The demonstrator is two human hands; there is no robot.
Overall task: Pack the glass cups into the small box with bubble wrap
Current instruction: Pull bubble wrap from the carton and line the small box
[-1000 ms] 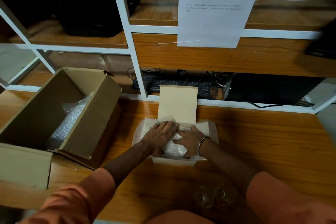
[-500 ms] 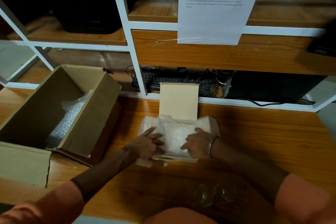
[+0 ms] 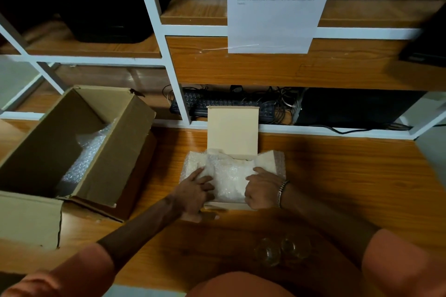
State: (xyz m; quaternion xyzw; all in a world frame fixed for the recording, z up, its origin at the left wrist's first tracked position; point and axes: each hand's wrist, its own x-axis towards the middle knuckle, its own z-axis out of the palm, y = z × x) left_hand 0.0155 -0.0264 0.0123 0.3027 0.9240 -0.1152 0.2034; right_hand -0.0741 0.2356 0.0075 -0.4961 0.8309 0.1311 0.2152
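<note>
We had lined the small box (image 3: 229, 205) with bubble wrap (image 3: 229, 176), left hand (image 3: 193, 193) flat, right hand (image 3: 261, 190) curled on it, while the glass cups (image 3: 277, 251) waited unpacked.

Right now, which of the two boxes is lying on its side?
The large brown box at left; its opening faces sideways, while the small box under both hands opens upward.

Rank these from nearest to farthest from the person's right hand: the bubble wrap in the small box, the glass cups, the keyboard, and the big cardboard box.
From the right hand:
1. Bubble wrap, touching the hand, just to its left.
2. Glass cups, on the table nearer the person.
3. Keyboard, behind, under the shelf.
4. Big cardboard box, far left; keyboard and box are fairly close to call.
</note>
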